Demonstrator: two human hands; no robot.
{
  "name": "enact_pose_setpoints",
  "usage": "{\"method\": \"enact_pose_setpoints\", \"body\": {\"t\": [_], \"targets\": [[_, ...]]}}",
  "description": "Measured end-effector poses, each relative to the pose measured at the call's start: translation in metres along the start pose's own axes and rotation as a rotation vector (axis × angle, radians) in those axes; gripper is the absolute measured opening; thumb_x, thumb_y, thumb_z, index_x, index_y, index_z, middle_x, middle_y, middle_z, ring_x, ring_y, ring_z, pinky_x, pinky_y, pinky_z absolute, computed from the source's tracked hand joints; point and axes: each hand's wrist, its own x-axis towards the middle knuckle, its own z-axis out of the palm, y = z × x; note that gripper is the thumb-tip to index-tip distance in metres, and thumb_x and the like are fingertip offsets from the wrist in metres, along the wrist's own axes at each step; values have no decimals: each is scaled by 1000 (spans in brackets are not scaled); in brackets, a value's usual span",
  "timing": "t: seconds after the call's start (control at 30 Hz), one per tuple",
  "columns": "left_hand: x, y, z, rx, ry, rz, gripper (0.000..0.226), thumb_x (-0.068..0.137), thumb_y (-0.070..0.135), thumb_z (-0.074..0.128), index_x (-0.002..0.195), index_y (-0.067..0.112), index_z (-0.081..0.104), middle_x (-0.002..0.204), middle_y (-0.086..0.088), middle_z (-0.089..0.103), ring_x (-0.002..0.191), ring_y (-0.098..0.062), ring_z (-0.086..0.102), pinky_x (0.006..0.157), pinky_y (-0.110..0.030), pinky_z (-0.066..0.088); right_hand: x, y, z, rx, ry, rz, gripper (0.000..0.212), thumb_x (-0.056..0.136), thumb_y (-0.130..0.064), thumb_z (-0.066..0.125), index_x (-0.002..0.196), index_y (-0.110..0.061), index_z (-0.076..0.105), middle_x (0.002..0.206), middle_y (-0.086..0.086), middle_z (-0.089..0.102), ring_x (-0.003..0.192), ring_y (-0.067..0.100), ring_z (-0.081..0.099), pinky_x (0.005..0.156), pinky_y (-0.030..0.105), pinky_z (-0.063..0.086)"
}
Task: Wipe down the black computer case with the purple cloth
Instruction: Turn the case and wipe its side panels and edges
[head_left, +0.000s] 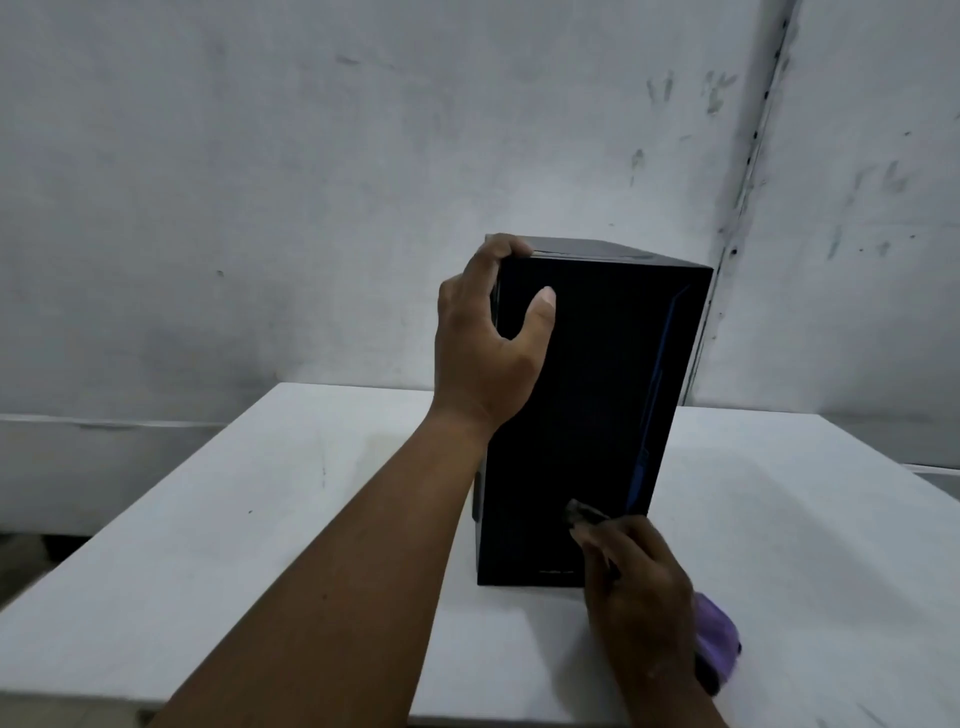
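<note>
From the head camera, the black computer case (592, 410) stands upright on a white table (249, 519), a little right of the middle and toward the near edge, its glossy front panel facing the viewer. The left hand (488, 343) grips the case's upper left corner: the fingers curl over the top edge and the thumb lies flat on the front panel. The right hand (641, 597) is at the lower right of the front panel, close to the table, with its fingers curled round the purple cloth (714, 631), which bunches out from under the palm on the right. Motion blur hides whether the cloth actually touches the panel. Behind the table rises a scuffed grey wall (311, 182).
</note>
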Motion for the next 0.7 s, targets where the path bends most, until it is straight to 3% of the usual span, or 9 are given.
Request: {"method": "enact_pose_setpoints", "body": {"t": [0.17,0.23,0.37,0.5,0.63,0.7], "targets": [[1,-1,1,1,5,4,33,94,32,62,126,29,56,127,20,61,122,-17,55,96,-25,48,19,-11,-9,-12,12,-45,3,89,-16,79,90,-14,80,85,-2,66,64,12,59,55,17,46],[1,-1,1,6,6,8,33,95,32,62,127,29,55,127,20,60,122,-16,55,96,-23,46,34,-16,-10,-1,84,-53,10,96,-19,73,95,-11,80,88,1,67,67,13,59,56,18,47],[2,-3,1,12,1,11,34,95,34,61,128,29,54,125,21,60,120,-16,55,96,-27,50,54,-25,-8,18,206,-5,19,97,-21,70,98,-4,79,92,8,70,76,12,60,72,5,41],[1,-2,0,2,-2,9,34,95,33,62,127,30,54,125,21,60,120,-17,54,95,-23,47,33,-27,0,21,161,10,22,98,-24,67,93,-7,78,88,3,66,75,1,49,72,-4,35],[1,-1,1,7,-3,4,34,95,32,62,128,29,55,126,20,60,120,-15,53,94,-20,45,13,-23,8,-23,48,20,3,89,-13,79,87,-11,78,84,-1,64,67,3,52,66,-1,32],[1,-1,1,5,-6,0,34,95,33,62,127,30,55,125,20,60,120,-16,53,95,-22,46,17,-25,7,-22,33,26,7,84,-10,84,88,-10,78,85,0,66,66,6,54,63,5,36]]}}
